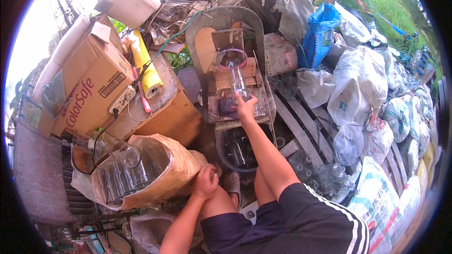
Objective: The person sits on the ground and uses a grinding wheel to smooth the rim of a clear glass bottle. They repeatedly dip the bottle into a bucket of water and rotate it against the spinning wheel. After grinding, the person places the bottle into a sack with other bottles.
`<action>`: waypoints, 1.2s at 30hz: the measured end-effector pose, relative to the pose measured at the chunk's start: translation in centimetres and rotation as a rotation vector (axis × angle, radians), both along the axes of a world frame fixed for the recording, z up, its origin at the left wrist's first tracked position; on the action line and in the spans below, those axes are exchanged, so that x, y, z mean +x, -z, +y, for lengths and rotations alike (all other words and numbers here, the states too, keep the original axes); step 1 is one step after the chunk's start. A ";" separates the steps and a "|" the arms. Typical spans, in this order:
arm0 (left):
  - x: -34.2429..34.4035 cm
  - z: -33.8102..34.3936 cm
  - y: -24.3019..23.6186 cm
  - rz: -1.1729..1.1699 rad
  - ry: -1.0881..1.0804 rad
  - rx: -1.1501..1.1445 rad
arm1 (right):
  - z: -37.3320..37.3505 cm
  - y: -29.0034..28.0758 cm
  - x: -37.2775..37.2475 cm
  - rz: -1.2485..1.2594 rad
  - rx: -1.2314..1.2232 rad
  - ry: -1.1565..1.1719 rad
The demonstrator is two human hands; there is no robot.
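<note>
In front of me my right hand (246,107) is closed around a clear glass bottle (238,83), held above a dusty plastic chair (258,21). Behind the bottle is a round thing with a pink rim (231,51), next to stacked wooden blocks (245,71). A dark block (227,107) lies on the seat just left of that hand. My left hand (206,182) rests by my knee with its fingers curled; what they hold, if anything, is hidden. Beside it a brown paper sack (186,164) stands open with several clear glass bottles (125,175) inside.
A black basin (235,150) sits below the chair. More clear bottles (325,176) lie on the ground at right, near wooden slats (301,127) and piled plastic bags (351,89). At left a cardboard box (101,84) and power strip (123,99) rest on a wooden cabinet (165,120).
</note>
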State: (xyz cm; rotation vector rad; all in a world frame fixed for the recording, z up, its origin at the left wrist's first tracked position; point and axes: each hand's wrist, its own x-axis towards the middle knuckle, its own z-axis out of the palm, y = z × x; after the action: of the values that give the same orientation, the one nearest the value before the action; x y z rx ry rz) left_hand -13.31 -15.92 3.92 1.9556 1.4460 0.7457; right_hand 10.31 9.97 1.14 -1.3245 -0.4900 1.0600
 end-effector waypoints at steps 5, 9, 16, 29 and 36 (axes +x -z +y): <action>1.2 0.9 0.1 -0.004 -0.046 -0.080 | -0.1 0.0 1.3 0.422 -0.031 -0.138; 1.7 1.0 0.0 0.031 -0.052 -0.049 | -0.4 0.5 1.6 0.219 -0.117 -0.170; 1.4 1.0 0.6 0.039 -0.064 -0.096 | -0.4 -0.1 1.0 -0.010 0.015 -0.081; 5.5 18.6 -21.2 0.556 0.136 0.568 | -1.9 -1.3 0.4 0.162 -0.044 -0.120; -2.1 24.4 -22.8 0.990 0.321 0.480 | -1.5 -1.3 0.0 0.361 -0.038 -0.106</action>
State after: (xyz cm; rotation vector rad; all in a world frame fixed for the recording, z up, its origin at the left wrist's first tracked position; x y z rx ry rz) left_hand -15.44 8.49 26.74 3.0836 1.4397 -0.1029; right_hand 10.26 8.46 2.43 -1.1163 -0.2710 1.3690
